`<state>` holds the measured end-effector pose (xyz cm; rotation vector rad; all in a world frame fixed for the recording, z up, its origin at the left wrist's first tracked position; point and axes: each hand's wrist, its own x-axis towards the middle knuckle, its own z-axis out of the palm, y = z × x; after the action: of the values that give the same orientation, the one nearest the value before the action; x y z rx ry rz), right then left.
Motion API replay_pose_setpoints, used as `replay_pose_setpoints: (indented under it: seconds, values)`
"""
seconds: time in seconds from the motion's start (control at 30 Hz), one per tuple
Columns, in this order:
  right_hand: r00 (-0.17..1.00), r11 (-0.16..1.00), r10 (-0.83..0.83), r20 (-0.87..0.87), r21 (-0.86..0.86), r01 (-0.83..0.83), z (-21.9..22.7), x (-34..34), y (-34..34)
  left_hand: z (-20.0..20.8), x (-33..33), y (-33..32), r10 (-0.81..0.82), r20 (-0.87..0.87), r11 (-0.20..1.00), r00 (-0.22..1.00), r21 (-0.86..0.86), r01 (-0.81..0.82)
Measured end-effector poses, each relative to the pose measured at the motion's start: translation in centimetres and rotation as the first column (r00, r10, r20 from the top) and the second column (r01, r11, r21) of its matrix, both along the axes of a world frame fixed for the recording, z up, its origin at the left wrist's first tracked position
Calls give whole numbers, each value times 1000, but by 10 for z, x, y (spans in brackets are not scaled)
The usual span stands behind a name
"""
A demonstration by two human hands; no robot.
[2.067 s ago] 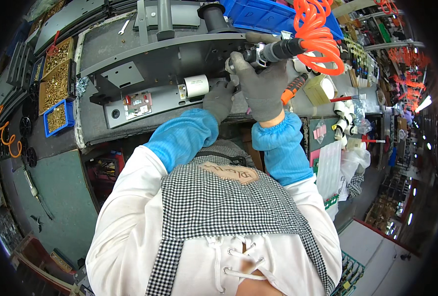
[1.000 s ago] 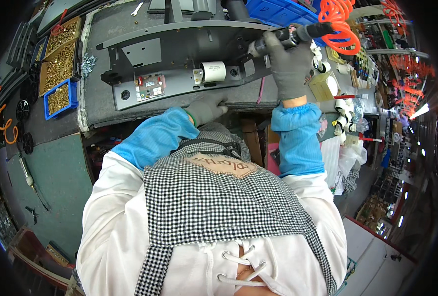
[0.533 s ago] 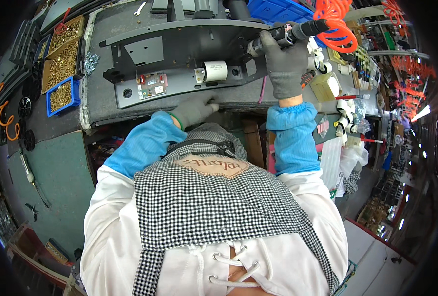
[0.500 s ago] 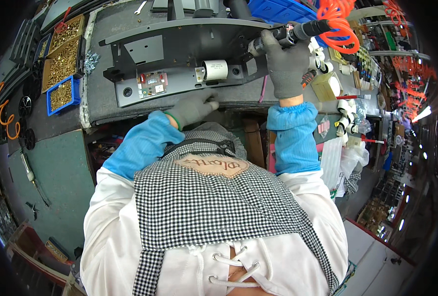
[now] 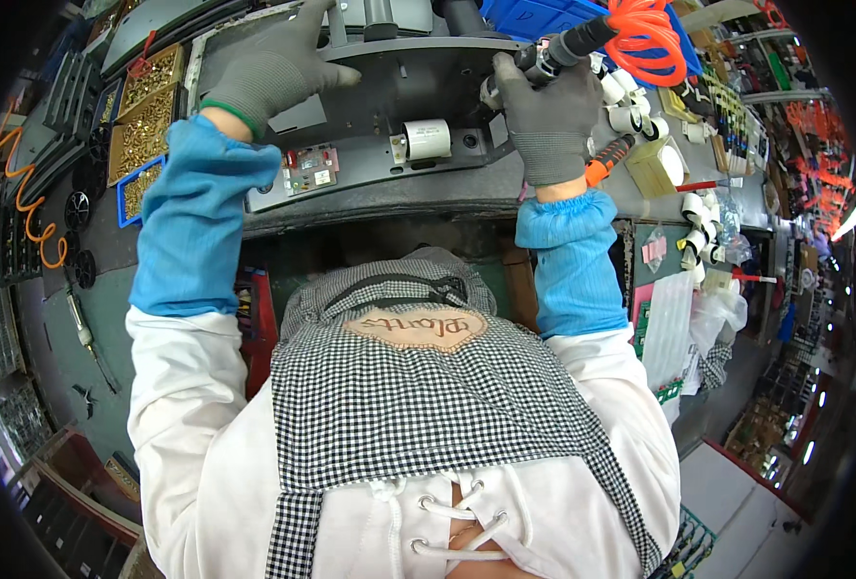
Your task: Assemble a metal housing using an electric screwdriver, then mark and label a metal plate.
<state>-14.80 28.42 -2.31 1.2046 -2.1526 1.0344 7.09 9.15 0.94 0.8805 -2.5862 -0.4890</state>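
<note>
My right hand (image 5: 551, 121), in a grey glove, is wrapped round a black air screwdriver (image 5: 563, 53) at the right end of a dark grey metal housing (image 5: 437, 85). The tool's tip is hidden behind the fingers. Over the housing's left end reaches my left hand (image 5: 278, 69), also gloved, with thumb and fingers apart; the fingertips are near the top edge of the view. On the housing's near ledge sit a small circuit board (image 5: 310, 169) and a white cylindrical capacitor (image 5: 427, 139) in a bracket.
Boxes of brass fasteners (image 5: 143, 125) stand at the left, with a small blue bin (image 5: 140, 191) nearby. An orange coiled hose (image 5: 647, 43) runs from the screwdriver. Behind it is a blue crate (image 5: 543, 14). Several white cylinders (image 5: 630, 118) and an orange-handled tool (image 5: 608, 161) lie at the right.
My left hand has risen from the bench's near edge to above the housing's left end, its fingers spreading. My right hand stays on the screwdriver and has shifted slightly.
</note>
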Motion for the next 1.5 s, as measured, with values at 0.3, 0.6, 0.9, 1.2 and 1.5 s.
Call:
replay_pose_setpoints:
  seconds: [0.3, 0.6, 0.9, 1.2, 1.5]
  values:
    - [776, 904, 396, 490, -357, -236, 31, 24, 22, -20, -9, -9, 97, 219, 991, 971, -111, -74]
    - [648, 656, 666, 369, -704, -273, 35, 77, 32, -14, -3, -15, -12, 298, 999, 955, -36, 23]
    - [737, 730, 565, 372, -641, -236, -18, 104, -8, -11, 3, -13, -152, 234, 987, 960, 81, 136]
    - [730, 835, 472, 495, -516, -190, -13, 120, -16, 0, 9, -8, -158, 243, 986, 957, -11, 166]
    - [779, 850, 454, 433, -472, -234, -15, 158, -12, 1, 11, -15, -218, 268, 976, 939, 40, 215]
